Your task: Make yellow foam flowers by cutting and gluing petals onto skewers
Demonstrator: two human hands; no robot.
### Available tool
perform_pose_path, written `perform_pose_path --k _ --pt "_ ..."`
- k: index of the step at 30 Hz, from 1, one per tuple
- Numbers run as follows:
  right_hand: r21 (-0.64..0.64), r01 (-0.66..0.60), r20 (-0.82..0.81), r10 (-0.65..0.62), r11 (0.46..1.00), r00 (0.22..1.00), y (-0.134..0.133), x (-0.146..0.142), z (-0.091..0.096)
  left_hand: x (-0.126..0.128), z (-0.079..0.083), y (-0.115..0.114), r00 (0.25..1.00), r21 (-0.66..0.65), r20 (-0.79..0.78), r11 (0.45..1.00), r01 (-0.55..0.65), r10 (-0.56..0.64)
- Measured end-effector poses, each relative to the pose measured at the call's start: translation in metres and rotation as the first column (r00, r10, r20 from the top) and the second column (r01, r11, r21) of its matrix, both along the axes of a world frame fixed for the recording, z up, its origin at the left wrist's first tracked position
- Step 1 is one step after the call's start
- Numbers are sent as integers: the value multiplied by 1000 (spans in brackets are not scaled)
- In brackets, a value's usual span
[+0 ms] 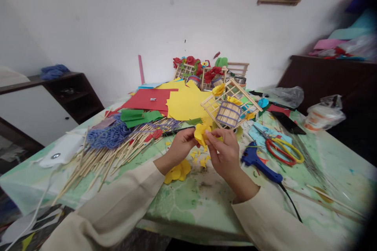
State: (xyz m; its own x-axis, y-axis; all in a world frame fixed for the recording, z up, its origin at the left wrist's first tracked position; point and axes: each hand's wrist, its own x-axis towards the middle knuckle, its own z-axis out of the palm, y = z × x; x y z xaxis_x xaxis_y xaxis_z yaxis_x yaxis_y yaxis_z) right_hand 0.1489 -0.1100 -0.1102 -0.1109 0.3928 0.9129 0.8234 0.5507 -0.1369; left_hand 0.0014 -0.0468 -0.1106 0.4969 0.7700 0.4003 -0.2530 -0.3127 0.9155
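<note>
A yellow paper flower (201, 133) is held up between my two hands over the near middle of the table. My left hand (183, 145) pinches its left edge with thumb and fingers. On the other side, my right hand (225, 151) has thumb and forefinger closed on its petals. Below my left wrist lie more yellow paper petals (178, 171), and small yellow scraps (203, 160) are scattered between the hands. Just beyond the right hand leans a stick lattice (231, 104) with a little stick basket (228, 114) and yellow flowers on it.
On the right are a blue glue gun (260, 162), scissors (284, 151), thin wires (313, 168) and a plastic tub (319, 117). Wooden sticks (118, 157), purple yarn (107, 135), green paper (140, 117), red paper (150, 99) and yellow paper (188, 104) spread left and behind. Finished-looking lattices with red flowers (191, 61) stand against the wall.
</note>
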Motion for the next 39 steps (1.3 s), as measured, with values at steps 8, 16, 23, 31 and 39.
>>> perform_pose_path --k 8,16,23,31,39 --pt "-16 36 -76 -38 999 996 -4 -1 2 1 2 -1 999 2 -20 1000 25 -25" --pt "25 93 75 -95 995 993 -7 -2 2 2 1 -1 1000 -32 -19 999 -17 17" --pt "11 111 129 -111 994 985 -4 -1 0 2 -1 1 999 -63 -24 997 -49 48" --pt "24 30 67 -31 999 997 -7 -2 0 1 -4 2 999 -22 -21 999 -42 41" --pt "-48 -50 -104 45 998 994 -6 0 3 0 -1 0 996 70 -92 997 16 -10"
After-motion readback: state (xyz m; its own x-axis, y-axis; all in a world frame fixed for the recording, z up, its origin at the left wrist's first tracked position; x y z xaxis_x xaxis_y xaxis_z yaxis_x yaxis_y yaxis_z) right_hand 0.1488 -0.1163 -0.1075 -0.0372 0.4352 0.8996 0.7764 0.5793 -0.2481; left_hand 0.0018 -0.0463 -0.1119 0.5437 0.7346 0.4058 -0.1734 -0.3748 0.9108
